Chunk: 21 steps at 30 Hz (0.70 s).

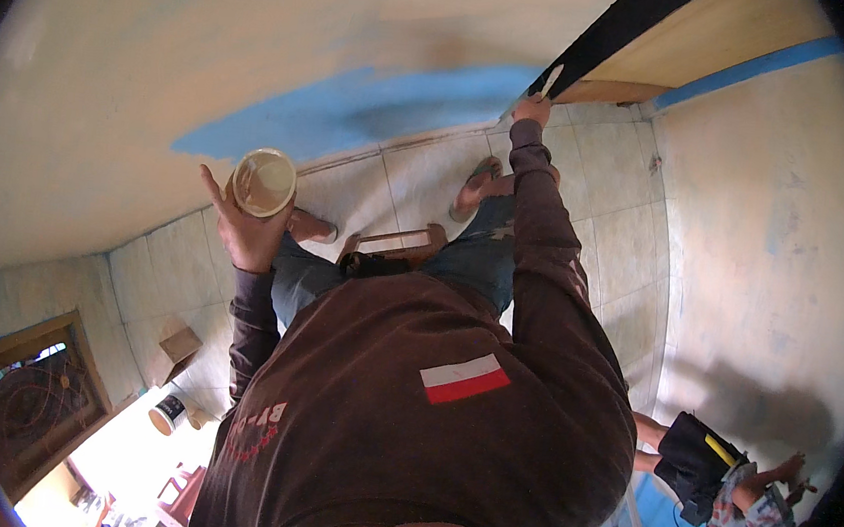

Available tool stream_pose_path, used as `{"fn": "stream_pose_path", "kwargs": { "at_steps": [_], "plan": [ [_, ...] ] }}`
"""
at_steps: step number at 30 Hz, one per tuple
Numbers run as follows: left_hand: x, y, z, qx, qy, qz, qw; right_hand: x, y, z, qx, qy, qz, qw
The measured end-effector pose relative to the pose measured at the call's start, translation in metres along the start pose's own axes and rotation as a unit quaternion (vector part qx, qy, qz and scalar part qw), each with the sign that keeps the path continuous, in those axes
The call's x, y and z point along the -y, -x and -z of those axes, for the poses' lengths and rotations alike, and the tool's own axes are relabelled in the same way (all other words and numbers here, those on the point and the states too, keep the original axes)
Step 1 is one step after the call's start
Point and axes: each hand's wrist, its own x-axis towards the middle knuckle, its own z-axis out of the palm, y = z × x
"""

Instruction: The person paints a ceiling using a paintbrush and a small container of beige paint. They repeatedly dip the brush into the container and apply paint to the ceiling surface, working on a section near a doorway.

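Note:
My left hand (247,228) is wrapped round a round, pale plastic tub (266,184), its top open and light paint-like stuff inside. The thumb side of the hand shows, with one finger sticking out to the left. Farther off to the right, my right hand (531,110) is closed on a slim, pale paintbrush (552,80). The brush points up against the black door frame (601,50), at the end of the wall; its bristles are too small to make out. A blue painted band (376,104) runs low along the cream wall (261,39).
Beneath me stands a low wooden stool (399,241) on the tiled floor (409,187). Another person (747,503) is by the right wall. Behind on the left are a bucket (168,414), a cardboard-like piece (179,346) and a framed window or door panel (29,400).

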Motion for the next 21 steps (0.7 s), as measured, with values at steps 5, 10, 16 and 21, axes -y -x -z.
{"fn": "stream_pose_path", "kwargs": {
  "at_steps": [5, 10, 16, 21],
  "plan": [
    [-0.010, -0.002, 0.005, -0.011, 0.018, 0.012, 1.000, 0.032, 0.062, -0.028, 0.034, 0.066, 0.119, 0.990],
    [-0.014, -0.004, 0.009, 0.010, 0.033, 0.019, 0.999, 0.080, 0.185, -0.054, 0.084, -0.023, 0.074, 0.993],
    [-0.017, -0.006, 0.006, 0.008, 0.053, 0.005, 0.999, 0.117, 0.287, -0.055, 0.224, -0.022, 0.076, 0.971],
    [-0.018, -0.005, 0.005, 0.008, 0.053, 0.014, 0.998, 0.113, 0.335, -0.042, 0.303, -0.060, 0.120, 0.943]
  ]
}}
